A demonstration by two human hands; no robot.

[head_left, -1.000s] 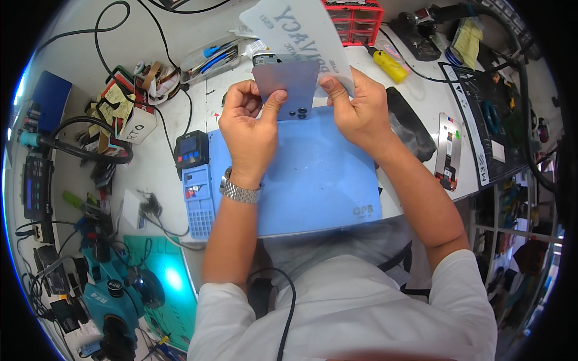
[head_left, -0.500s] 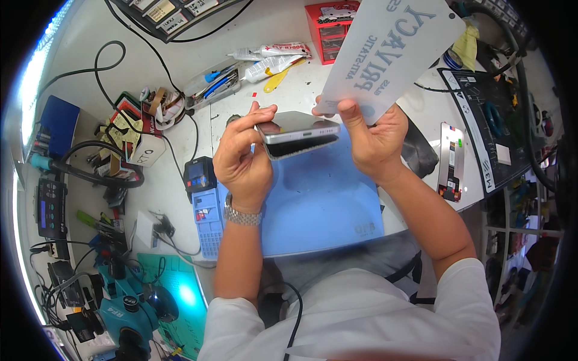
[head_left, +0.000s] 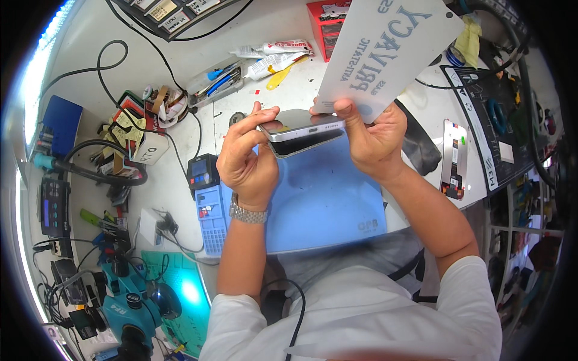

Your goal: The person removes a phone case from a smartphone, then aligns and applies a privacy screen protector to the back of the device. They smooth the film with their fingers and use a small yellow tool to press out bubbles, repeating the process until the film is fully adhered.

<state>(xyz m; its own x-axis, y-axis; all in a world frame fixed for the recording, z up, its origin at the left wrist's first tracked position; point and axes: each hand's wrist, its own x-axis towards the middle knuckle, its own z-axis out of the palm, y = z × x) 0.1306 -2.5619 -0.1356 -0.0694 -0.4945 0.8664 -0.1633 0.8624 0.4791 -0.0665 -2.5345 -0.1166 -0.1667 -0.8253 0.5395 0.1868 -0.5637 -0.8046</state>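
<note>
A silver-edged smartphone (head_left: 312,129) is held above the blue work mat (head_left: 325,210), its port edge facing me. Beneath it sits a dark thin panel (head_left: 304,146), parted from the phone by a narrow gap; whether it is a cover or a case I cannot tell. My left hand (head_left: 248,159) grips both at their left end, fingers on top and thumb hidden below. In my right hand (head_left: 379,144), a translucent white printed packet (head_left: 382,60) is pinched between thumb and fingers, slanting up and away. Its near corner is close to the phone's right end; contact there is unclear.
A loose phone screen part (head_left: 453,159) lies right of the mat, near a black pouch (head_left: 419,141). Glue tubes (head_left: 274,63) and a tool tray (head_left: 217,87) stand at the back. Left are a blue parts tray (head_left: 211,222) and a teal microscope (head_left: 129,307).
The phone has shifted slightly right and tilted to show more of its dark glass top. The packet's near corner is now closer to it. Both hands keep their hold.
</note>
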